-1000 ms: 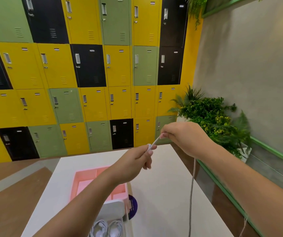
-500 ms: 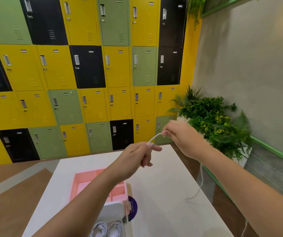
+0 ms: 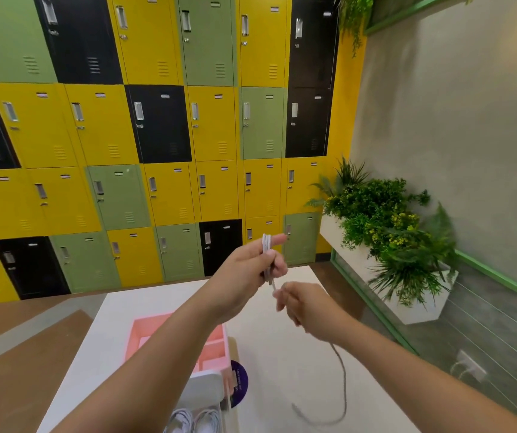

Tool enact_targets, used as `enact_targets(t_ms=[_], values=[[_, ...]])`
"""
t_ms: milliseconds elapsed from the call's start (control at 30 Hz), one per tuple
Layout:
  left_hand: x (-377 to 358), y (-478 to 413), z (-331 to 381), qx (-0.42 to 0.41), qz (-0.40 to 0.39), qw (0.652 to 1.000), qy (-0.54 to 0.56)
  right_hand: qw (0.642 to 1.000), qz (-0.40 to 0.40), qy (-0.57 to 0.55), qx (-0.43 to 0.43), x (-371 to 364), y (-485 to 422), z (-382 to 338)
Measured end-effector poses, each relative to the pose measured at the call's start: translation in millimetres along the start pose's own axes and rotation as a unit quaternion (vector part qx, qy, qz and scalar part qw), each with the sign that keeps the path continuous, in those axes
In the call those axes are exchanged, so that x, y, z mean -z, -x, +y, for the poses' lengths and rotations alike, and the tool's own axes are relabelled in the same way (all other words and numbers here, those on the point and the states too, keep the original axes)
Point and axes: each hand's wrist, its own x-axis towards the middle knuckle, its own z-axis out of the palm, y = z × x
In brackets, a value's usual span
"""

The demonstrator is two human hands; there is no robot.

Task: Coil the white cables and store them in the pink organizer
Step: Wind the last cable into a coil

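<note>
- Coiling is underway: the left hand (image 3: pixel 244 270) is holding a few small loops of the white cable (image 3: pixel 266 243) up in the air, above the far end of the white table (image 3: pixel 282 354)
- Loops are hanging over one outstretched digit of that hand, while its other fingers are curling round the gathered strands below
- Right hand (image 3: pixel 305 304) is sitting just below and beside the left, with its fingers curled and seemingly pinching the strand that is running out of the bundle; blur is hiding the exact contact
- Loose tail (image 3: pixel 343 379) is dropping from under the right hand and curving over the table toward the person, so by my reading most of the length is not yet wound
- Pink organizer (image 3: pixel 144 328) is lying on the table under the left forearm, well apart from the cable in hand
- White tray (image 3: pixel 205 387) just in front of it is showing two coiled cables (image 3: pixel 198 421), with a purple disc (image 3: pixel 241 382) beside it
- Doing this step well probably means laying each new turn at the same size as those already on the hand, and letting the strand slide through the right fingers so twist is working out along the tail rather than kinking
- Firm pressure from the left fingers on the gathered strands should stop the finished turns from springing open
- Watching the tail matters too, since it is free to drag across the table
</note>
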Motion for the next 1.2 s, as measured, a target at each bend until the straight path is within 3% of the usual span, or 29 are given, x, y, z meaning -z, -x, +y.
enact_targets(t_ms=[133, 400, 600, 800, 967, 1200], values=[[-2, 2, -6, -0.007, 0.007, 0.999, -0.031, 0.993, -0.028, 0.107, 0.033, -7, 19, -19], [-5, -5, -31, 0.0, 0.03, 0.98, -0.198, 0.951, -0.063, 0.293, 0.079, 14, 26, -33], [0, -4, -29, 0.005, 0.013, 0.963, -0.271, 0.945, -0.009, 0.307, 0.112, 40, 28, -38], [-3, 6, -23, 0.036, -0.054, 0.977, -0.204, 0.906, 0.067, 0.373, 0.186, 52, 17, -35], [-3, 13, -21, 0.047, -0.113, 0.964, -0.235, 0.873, 0.081, 0.412, 0.249, 55, 6, -25], [5, 18, -29, 0.034, -0.055, 0.973, -0.223, 0.888, 0.142, 0.339, 0.276, 79, 1, -32]])
